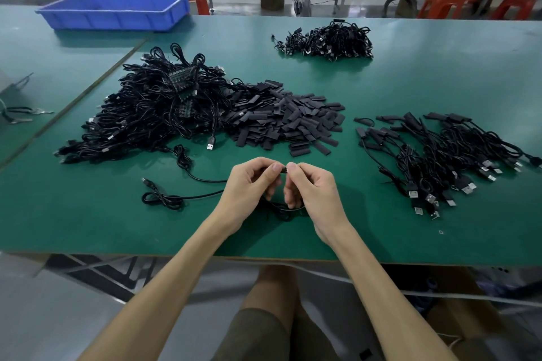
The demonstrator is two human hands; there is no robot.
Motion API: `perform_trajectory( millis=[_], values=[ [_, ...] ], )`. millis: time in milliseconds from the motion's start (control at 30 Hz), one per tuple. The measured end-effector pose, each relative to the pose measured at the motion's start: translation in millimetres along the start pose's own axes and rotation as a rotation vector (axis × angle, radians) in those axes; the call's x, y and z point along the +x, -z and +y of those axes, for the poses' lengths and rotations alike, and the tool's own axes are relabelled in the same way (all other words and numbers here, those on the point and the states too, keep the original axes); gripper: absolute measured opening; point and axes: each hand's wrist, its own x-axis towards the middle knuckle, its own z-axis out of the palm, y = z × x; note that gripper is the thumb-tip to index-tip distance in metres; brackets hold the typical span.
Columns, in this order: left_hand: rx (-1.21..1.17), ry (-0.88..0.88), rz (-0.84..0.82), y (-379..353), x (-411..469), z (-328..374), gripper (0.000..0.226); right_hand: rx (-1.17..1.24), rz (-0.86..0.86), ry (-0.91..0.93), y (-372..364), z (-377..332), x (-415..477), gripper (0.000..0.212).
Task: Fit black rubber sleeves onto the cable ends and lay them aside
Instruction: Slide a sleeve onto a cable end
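My left hand point(249, 184) and my right hand point(311, 187) meet over the green table point(381, 237), both pinching one small black cable end point(283, 169) between thumb and fingertips. Whether a sleeve is on it is hidden by the fingers. The held cable point(281, 209) loops down under my palms. A heap of loose black rubber sleeves point(287, 120) lies just beyond my hands. Left of it sits a big tangle of black USB cables point(152, 108). At the right lie several cables with sleeves fitted point(434, 149).
A second cable bundle point(328, 41) lies at the far centre. A blue plastic bin point(114, 10) stands at the far left. Two loose cables point(170, 196) trail left of my hands. Another person sits on a red stool point(448, 3) at the back right.
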Motion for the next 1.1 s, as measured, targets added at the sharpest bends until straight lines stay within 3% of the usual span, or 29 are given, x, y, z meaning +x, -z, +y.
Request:
perform_trajectory(
  millis=[200,633,1100],
  values=[
    [-0.005,-0.011,-0.013,0.9,-0.9,1.7,0.018,-0.015,-0.037,0.002,0.3,-0.8,-0.2,0.042],
    [-0.105,0.014,0.026,1.5,-0.7,3.1,0.017,0.014,0.050,-0.029,-2.1,-2.3,0.8,0.040],
    [-0.236,0.004,0.108,2.0,0.5,1.7,0.030,0.005,0.051,-0.030,-1.6,-1.1,1.5,0.039]
  ],
)
